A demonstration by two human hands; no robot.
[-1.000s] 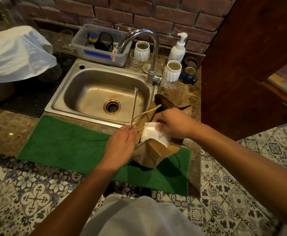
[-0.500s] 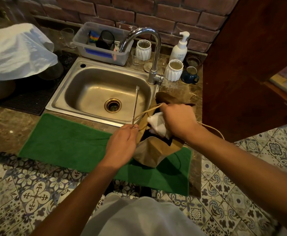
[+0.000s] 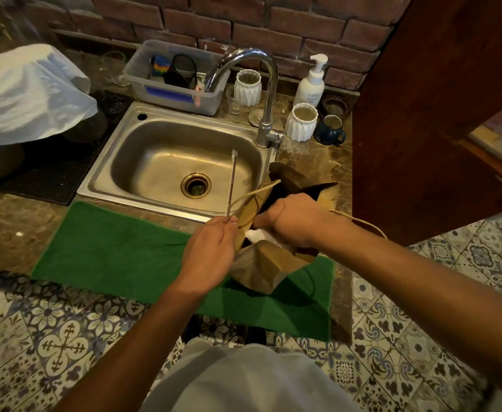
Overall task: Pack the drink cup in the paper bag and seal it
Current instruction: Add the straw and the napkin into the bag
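Patterned floor tiles run under me to the dark marble worktop, where the brown paper bag stands on a green cloth mat. My left hand pinches a thin wrapped straw and the bag's near rim; my right hand, nearer the opening, curls down inside it. Whether its fingers grip the white cup directly beneath, I cannot tell; beyond lies the steel sink.
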